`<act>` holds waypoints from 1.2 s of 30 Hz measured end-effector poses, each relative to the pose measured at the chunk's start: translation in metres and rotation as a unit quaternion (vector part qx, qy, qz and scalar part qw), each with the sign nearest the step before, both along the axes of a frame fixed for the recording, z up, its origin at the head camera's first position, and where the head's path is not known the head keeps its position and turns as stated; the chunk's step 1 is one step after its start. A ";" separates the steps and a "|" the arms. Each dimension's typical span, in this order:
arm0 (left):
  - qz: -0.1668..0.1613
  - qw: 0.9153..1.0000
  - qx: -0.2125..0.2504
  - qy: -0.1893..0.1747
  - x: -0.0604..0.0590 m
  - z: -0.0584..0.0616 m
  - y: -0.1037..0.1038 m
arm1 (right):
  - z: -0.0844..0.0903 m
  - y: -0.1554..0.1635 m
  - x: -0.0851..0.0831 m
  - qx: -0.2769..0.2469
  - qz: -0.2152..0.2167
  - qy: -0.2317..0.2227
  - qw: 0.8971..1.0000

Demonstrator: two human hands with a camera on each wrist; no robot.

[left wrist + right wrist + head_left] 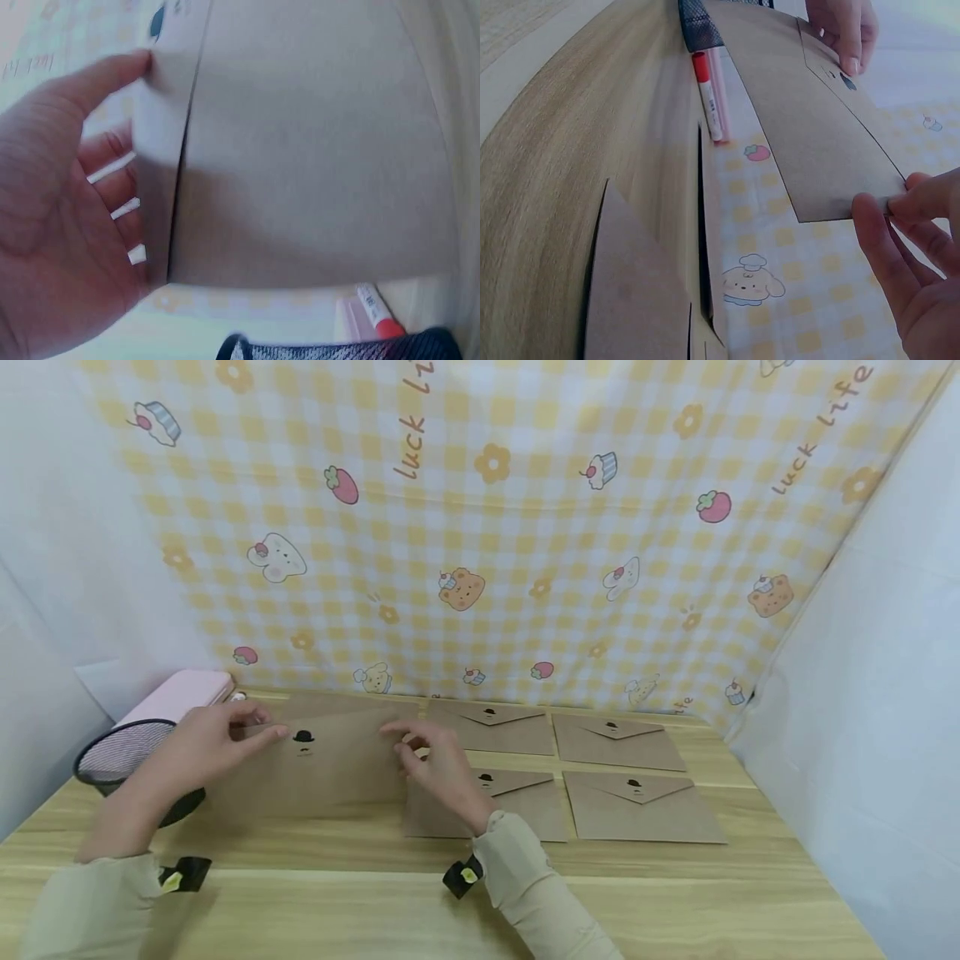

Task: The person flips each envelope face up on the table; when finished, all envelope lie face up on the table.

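A brown kraft paper envelope (330, 768) with a small black hat print is held up above the table between both hands. My left hand (206, 747) pinches its left end, thumb on the front and fingers behind, as the left wrist view shows. At the other end, my right hand (442, 768) pinches the corner between thumb and fingers, seen in the right wrist view. Behind the held envelope, another brown envelope (300, 703) lies partly hidden. Several more envelopes lie in two rows to the right, among them a back one (517, 739) and a front one (652, 822).
At the left stand a black mesh pen holder (93, 756) and a pale pink box (176, 693). A red-capped white marker (711, 105) lies at the back of the wooden table (337, 910). A yellow checked cloth (450, 527) hangs behind, with white sheets at both sides.
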State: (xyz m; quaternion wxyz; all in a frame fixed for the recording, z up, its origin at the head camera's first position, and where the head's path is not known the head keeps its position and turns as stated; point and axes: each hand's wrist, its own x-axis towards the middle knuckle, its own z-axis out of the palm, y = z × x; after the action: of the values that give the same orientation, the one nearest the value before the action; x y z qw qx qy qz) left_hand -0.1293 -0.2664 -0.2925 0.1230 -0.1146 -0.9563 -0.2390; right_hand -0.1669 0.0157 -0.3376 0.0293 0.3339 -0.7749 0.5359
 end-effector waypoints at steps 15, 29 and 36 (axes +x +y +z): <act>-0.029 0.998 -0.062 0.002 -0.020 -0.025 -0.012 | -0.016 -0.004 -0.002 0.123 -0.029 0.031 0.991; -0.015 0.996 -0.071 -0.045 -0.017 -0.036 -0.008 | -0.030 -0.007 -0.003 0.197 -0.030 0.048 0.979; 0.006 0.995 -0.070 -0.067 -0.017 -0.039 -0.005 | -0.030 -0.005 -0.002 0.209 -0.015 0.043 0.977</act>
State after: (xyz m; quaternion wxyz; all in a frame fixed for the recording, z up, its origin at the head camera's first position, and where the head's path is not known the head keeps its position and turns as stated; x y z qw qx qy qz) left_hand -0.1460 -0.2710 -0.3316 0.0523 -0.1007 -0.9776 -0.1775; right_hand -0.1685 0.0102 -0.3672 0.0002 0.3433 -0.8728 0.3471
